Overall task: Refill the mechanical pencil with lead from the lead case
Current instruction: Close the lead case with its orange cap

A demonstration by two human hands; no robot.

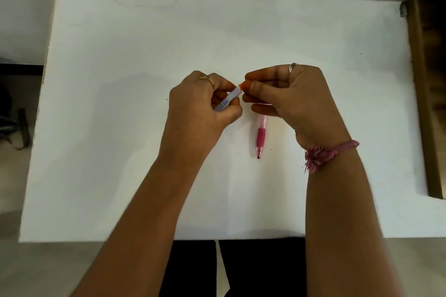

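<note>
- Table [120,128]: I see a white top filling most of my view, with a brown board [429,103] along its right edge.
- Left hand [195,113]: I see it raised over the table's middle, fingers curled round the case, thumb on the near side. A ring [208,79] sits on one finger.
- Right hand [289,94]: I see it level with the left, just beside it, thumb and forefinger pinching the cap; the other fingers are loosely curled beneath. It wears a ring [292,67], and a pink band [330,150] circles the wrist.
- Pencil [260,136]: pink, lying on the table just below the right hand, tip pointing toward me. Its upper end is hidden under the fingers. Neither hand touches it.
- Case [228,100]: a slim white tube, tilted, upper end toward the right hand. It carries blue print that I cannot read. I cannot tell what is inside.
- Cap [242,85]: orange, at the case's upper end; I cannot tell whether it is on or just off.
</note>
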